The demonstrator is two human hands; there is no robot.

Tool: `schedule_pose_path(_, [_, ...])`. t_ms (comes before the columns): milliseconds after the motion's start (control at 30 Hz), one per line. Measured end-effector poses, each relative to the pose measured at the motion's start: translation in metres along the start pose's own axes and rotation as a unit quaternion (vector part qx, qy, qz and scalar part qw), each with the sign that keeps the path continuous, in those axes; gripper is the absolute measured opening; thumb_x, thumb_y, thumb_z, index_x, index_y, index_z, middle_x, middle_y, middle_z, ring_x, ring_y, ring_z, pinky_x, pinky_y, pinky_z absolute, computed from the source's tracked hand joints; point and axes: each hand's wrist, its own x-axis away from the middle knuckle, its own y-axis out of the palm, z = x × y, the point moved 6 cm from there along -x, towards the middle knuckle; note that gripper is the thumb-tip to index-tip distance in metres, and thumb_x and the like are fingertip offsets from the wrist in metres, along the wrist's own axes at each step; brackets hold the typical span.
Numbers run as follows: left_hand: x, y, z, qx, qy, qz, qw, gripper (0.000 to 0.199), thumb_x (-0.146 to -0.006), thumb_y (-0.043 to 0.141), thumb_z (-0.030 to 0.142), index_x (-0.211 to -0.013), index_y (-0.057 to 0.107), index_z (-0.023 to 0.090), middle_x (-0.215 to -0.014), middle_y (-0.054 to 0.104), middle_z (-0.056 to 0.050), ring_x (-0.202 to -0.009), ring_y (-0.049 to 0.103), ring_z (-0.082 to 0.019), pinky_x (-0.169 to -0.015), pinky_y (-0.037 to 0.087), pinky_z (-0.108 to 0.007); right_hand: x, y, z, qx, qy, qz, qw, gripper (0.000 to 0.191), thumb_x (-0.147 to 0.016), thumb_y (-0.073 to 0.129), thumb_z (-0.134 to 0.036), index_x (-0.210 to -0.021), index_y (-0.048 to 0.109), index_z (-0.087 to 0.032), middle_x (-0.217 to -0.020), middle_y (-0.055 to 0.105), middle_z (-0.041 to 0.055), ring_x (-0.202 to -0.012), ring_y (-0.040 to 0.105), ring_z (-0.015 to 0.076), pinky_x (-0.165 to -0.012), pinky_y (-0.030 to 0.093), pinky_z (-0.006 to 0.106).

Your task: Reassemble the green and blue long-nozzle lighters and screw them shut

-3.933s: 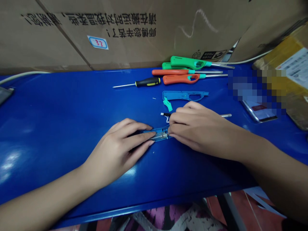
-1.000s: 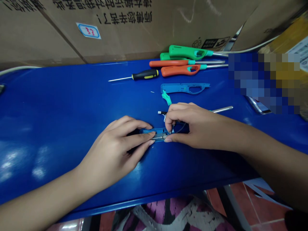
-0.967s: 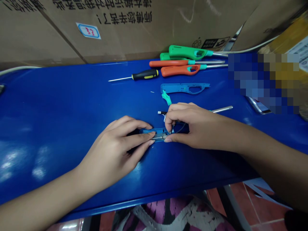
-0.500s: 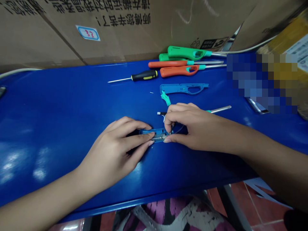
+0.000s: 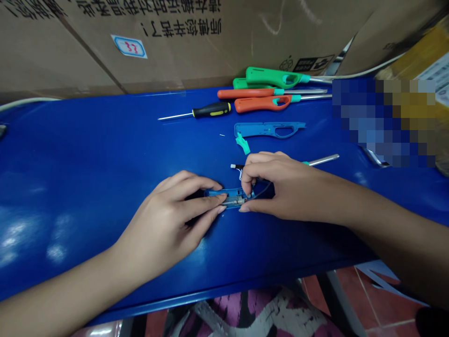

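Observation:
My left hand (image 5: 175,210) grips the left end of a blue lighter shell (image 5: 231,192), its fingertips on a clear tube (image 5: 232,201) inside. Thumb and index finger of my right hand (image 5: 270,187) are bent over the shell's right part, at the end of the tube; whether they pinch a small part is hidden. A black piece with a white tip and white wire (image 5: 236,167) lies just behind the right fingers. Past that hand sticks out a metal rod (image 5: 324,160) with a teal base. Behind lie a teal trigger piece (image 5: 242,143) and another blue shell half (image 5: 270,129).
Green (image 5: 273,76) and orange lighters (image 5: 263,103) lie at the back beside a black-and-yellow screwdriver (image 5: 212,110). A tiny pin (image 5: 222,135) is on the blue table (image 5: 87,164). A large cardboard box (image 5: 175,56) stands behind; a taped package (image 5: 428,61) is at right.
The right thumb and index fingertips have parted slightly at the tube's end. My left hand keeps its hold on the shell. The whole view has shifted very slightly.

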Motion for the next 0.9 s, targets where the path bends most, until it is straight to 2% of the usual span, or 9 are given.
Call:
schedule_pose_path(467, [-0.001, 0.0, 0.001, 0.0, -0.001, -0.002, 1.0, 0.021, -0.093, 0.067, 0.018, -0.111, 0.077, 0.024, -0.113, 0.071, -0.006, -0.095, 0.063, -0.021, -0.081, 0.053, -0.038, 0.002, 0.001, -0.001, 0.016, -0.019, 0.012, 1.0, 0.018, -0.083, 0.076, -0.034, -0.085, 0.061, -0.023, -0.096, 0.062, -0.0024, -0.098, 0.055, 0.0188, -0.091, 0.032, 0.038])
schedule_pose_path(767, [0.0, 0.0, -0.001, 0.004, -0.004, 0.003, 1.0, 0.019, -0.093, 0.068, 0.019, -0.11, 0.077, 0.022, -0.112, 0.072, -0.006, -0.095, 0.064, -0.02, -0.082, 0.053, -0.038, 0.007, -0.009, 0.0, 0.012, -0.039, -0.019, 0.999, 0.032, -0.081, 0.078, -0.049, -0.097, 0.063, -0.025, -0.108, 0.065, -0.0008, -0.108, 0.057, 0.0214, -0.096, 0.034, 0.038])
schedule_pose_path(900, [-0.001, 0.0, -0.003, 0.007, -0.007, 0.014, 1.0, 0.019, -0.092, 0.07, 0.018, -0.109, 0.076, 0.021, -0.112, 0.073, -0.006, -0.097, 0.065, -0.02, -0.085, 0.053, -0.038, 0.008, -0.012, 0.0, 0.031, -0.054, -0.008, 0.998, 0.024, -0.085, 0.074, -0.043, -0.098, 0.065, -0.026, -0.109, 0.065, 0.0012, -0.111, 0.057, 0.0226, -0.099, 0.033, 0.04])
